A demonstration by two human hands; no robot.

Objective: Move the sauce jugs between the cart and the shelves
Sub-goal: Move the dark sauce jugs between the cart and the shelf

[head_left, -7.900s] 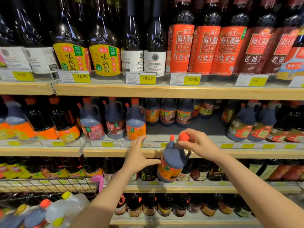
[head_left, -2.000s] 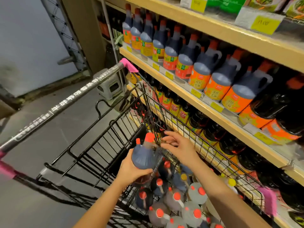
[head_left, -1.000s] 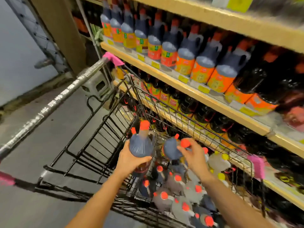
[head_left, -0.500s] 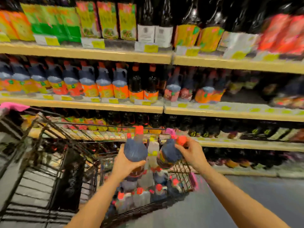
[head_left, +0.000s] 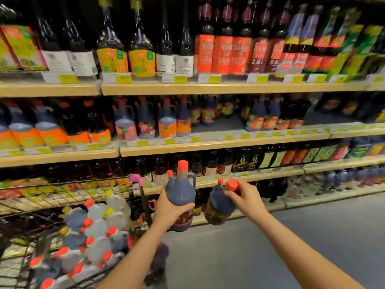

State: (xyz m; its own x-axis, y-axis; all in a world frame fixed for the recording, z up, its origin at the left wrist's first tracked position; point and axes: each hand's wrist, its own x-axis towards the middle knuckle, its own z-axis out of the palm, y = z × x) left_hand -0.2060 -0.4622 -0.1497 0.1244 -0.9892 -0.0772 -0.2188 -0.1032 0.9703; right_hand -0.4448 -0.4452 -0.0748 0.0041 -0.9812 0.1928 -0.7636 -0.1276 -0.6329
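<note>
Two sauce jugs are held up before the shelves (head_left: 208, 143): the left hand (head_left: 169, 209) wraps its fingers around the upright jug (head_left: 180, 190), the right hand (head_left: 246, 198) grips the tilted jug (head_left: 217, 207) by its red cap. Left of the fingers, the cart (head_left: 68, 192) holds more jugs; grey floor (head_left: 312, 236) lies below.

Tall dark bottles (head_left: 141, 51) line the top row, yellow price tags (head_left: 124, 79) below them, grey floor (head_left: 312, 236) running past underneath.
</note>
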